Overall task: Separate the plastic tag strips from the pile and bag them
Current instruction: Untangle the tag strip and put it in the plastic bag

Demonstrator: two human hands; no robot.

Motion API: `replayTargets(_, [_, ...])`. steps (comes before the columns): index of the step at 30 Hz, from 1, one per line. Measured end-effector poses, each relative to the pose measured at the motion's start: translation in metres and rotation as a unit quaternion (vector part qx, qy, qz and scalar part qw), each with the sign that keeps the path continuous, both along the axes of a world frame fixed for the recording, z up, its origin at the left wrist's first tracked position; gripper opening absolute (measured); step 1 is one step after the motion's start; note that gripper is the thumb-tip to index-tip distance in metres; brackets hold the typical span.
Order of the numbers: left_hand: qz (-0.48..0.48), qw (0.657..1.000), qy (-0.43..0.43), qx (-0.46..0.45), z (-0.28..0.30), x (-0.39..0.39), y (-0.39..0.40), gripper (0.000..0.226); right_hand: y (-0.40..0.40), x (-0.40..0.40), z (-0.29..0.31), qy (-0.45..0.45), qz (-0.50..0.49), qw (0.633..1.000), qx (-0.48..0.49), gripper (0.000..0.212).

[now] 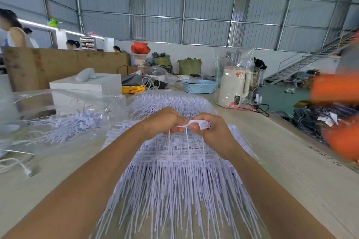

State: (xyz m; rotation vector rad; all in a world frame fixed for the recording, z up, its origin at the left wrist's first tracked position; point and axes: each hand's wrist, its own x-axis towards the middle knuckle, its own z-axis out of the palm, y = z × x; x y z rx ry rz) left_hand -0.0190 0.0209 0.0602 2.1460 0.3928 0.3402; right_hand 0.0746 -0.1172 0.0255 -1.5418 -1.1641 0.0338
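Both of your hands are meeting just above the pile: your left hand [165, 122] is curling shut on one end of a small strip of tags [200, 123], and your right hand [211, 132] is pinching the other end closed, so the white head bar is spanning the narrow gap between them while its thin tails are hanging down toward the pile of tag strips [178, 176]. That pile is lying on the counter [291, 161] directly beneath your wrists, tails fanning toward you. Beyond it a second heap [171, 101] is sitting, and to your left a clear bag [64, 120] is already holding loose tags. You are probably pulling one strip free of its neighbours. The danger lies in those dangling tails: they are threading among the strips below, so a quick lift could drag extras up or scatter the stack, and twisting too hard could snap tags off the bar.
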Motion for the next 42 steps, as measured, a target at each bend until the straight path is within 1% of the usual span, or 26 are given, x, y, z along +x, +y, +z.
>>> replayTargets(2, [-0.010,0.999,-0.004,-0.049,0.000,0.000,0.000,0.038,0.002,-0.001,-0.002,-0.030,-0.017,0.999,0.016,0.011])
replayTargets(5, [-0.042,0.991,0.000,-0.126,-0.004,-0.001,-0.001,0.051,0.003,-0.001,-0.005,-0.104,-0.042,0.993,0.048,0.008])
replayTargets(9, [-0.060,0.988,0.012,-0.143,-0.007,-0.002,-0.003,0.048,0.002,-0.001,-0.008,-0.205,-0.071,0.974,0.071,0.007])
replayTargets(12, [-0.068,0.988,0.010,-0.140,-0.008,-0.005,-0.004,0.046,0.005,0.001,-0.009,-0.237,-0.083,0.966,0.063,0.010])
replayTargets(13, [-0.082,0.987,0.012,-0.141,-0.007,-0.007,-0.004,0.047,0.006,0.004,-0.012,-0.224,-0.107,0.967,0.057,0.009])
replayTargets(14, [-0.105,0.984,0.017,-0.142,-0.007,-0.008,-0.004,0.050,0.005,0.010,-0.014,-0.188,-0.150,0.969,0.045,0.009])
replayTargets(16, [-0.126,0.983,0.037,-0.125,-0.003,-0.011,-0.005,0.058,-0.003,0.026,-0.017,-0.069,-0.247,0.966,0.007,0.011])
replayTargets(17, [-0.114,0.986,0.045,-0.111,-0.001,-0.012,-0.004,0.061,-0.006,0.031,-0.019,-0.015,-0.260,0.965,-0.014,0.015])
replayTargets(18, [-0.097,0.989,0.051,-0.101,-0.001,-0.013,-0.002,0.062,-0.007,0.032,-0.020,0.037,-0.236,0.971,-0.026,0.018])
replayTargets(19, [-0.083,0.990,0.054,-0.096,-0.001,-0.012,-0.001,0.059,-0.007,0.030,-0.019,0.091,-0.189,0.977,-0.020,0.021])
replayTargets(21, [-0.069,0.993,0.065,-0.069,-0.001,-0.011,-0.002,0.044,-0.004,0.022,-0.012,0.181,-0.084,0.980,0.026,0.024])
replayTargets(22, [-0.068,0.994,0.075,-0.045,-0.001,-0.010,-0.004,0.035,-0.002,0.017,-0.007,0.192,-0.045,0.980,0.037,0.026])
replayTargets(24, [-0.068,0.993,0.094,0.003,-0.001,-0.009,-0.007,0.028,0.000,0.008,0.000,0.199,0.000,0.979,0.034,0.030])
replayTargets(27, [-0.065,0.991,0.107,0.041,0.000,-0.007,-0.008,0.030,0.001,0.001,0.004,0.223,0.031,0.974,0.017,0.029])
replayTargets(29, [-0.072,0.990,0.106,0.060,0.001,-0.007,-0.009,0.034,0.002,-0.005,0.002,0.213,0.054,0.975,-0.034,0.026])
replayTargets(31, [-0.075,0.988,0.103,0.083,0.003,-0.005,-0.011,0.037,0.003,-0.010,-0.001,0.198,0.084,0.972,-0.093,0.036])
replayTargets(33, [-0.069,0.987,0.105,0.105,0.005,-0.004,-0.012,0.038,0.004,-0.013,-0.003,0.194,0.107,0.969,-0.108,0.043])
replayTargets(34, [-0.065,0.987,0.102,0.106,0.006,-0.004,-0.013,0.038,0.004,-0.013,-0.003,0.192,0.113,0.969,-0.104,0.041])
replayTargets(36, [-0.053,0.991,0.084,0.086,0.005,-0.004,-0.011,0.032,0.003,-0.013,-0.001,0.191,0.112,0.971,-0.087,0.030])
replayTargets(38, [-0.035,0.997,0.053,0.047,0.003,-0.005,-0.008,0.019,0.004,-0.012,-0.001,0.200,0.102,0.972,-0.066,0.017])
replayTargets(40, [-0.025,0.999,0.024,0.011,0.002,-0.008,-0.004,0.008,0.005,-0.011,-0.002,0.212,0.089,0.972,-0.045,0.014])
replayTargets(42, [-0.031,0.999,-0.007,-0.007,0.002,-0.011,0.001,0.010,0.004,-0.008,-0.002,0.232,0.070,0.970,-0.006,0.016])
